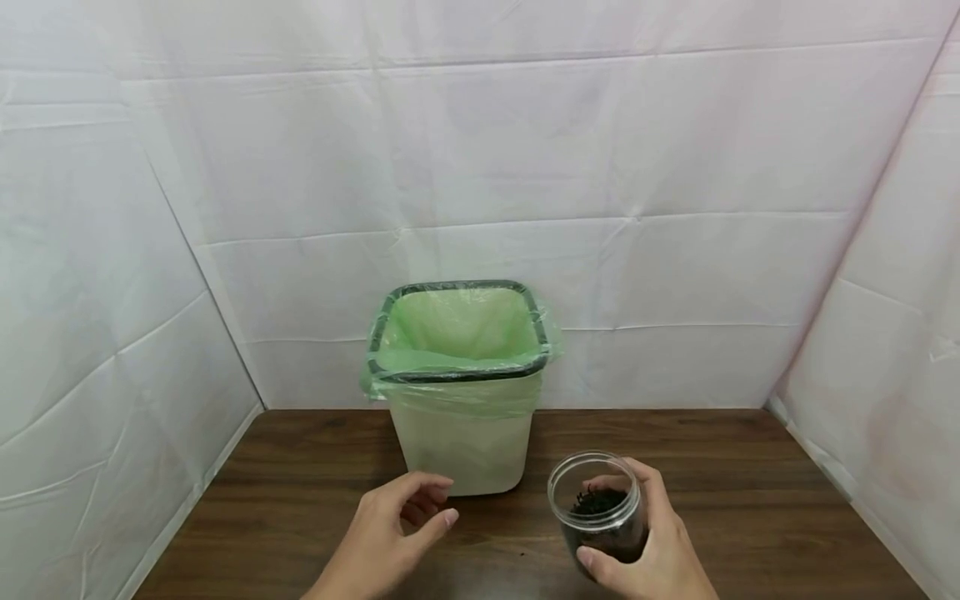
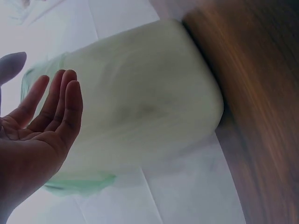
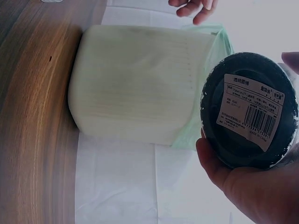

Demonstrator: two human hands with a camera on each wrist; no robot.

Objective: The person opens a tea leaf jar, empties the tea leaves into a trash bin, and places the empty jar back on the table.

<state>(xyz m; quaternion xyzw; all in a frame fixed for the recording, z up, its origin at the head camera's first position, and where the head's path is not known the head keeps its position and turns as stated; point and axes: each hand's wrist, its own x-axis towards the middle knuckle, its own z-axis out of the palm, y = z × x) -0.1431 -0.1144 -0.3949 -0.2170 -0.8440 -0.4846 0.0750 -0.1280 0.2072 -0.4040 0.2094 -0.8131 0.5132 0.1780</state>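
My right hand [image 1: 652, 542] grips a clear, lidless jar [image 1: 633, 521] by its sides, mouth up and tipped a little toward me. Dark, dry shreds like loose tea leaves [image 1: 598, 502] fill its lower part. From the right wrist view, the jar's underside looks dark and carries a white barcode label [image 3: 251, 112]. My left hand [image 1: 393, 529] holds nothing, its fingers loosely bent, in front of a pale trash bin [image 1: 468, 442]. A thin green bag [image 1: 450, 325] lines the bin and folds over its dark rim [image 1: 457, 375].
Under the bin lies a dark wood-grain tabletop [image 1: 712, 467]. White cloth walls [image 1: 675, 275] close in the back and both sides. A tiny dark speck [image 1: 522, 553] is on the wood between my hands.
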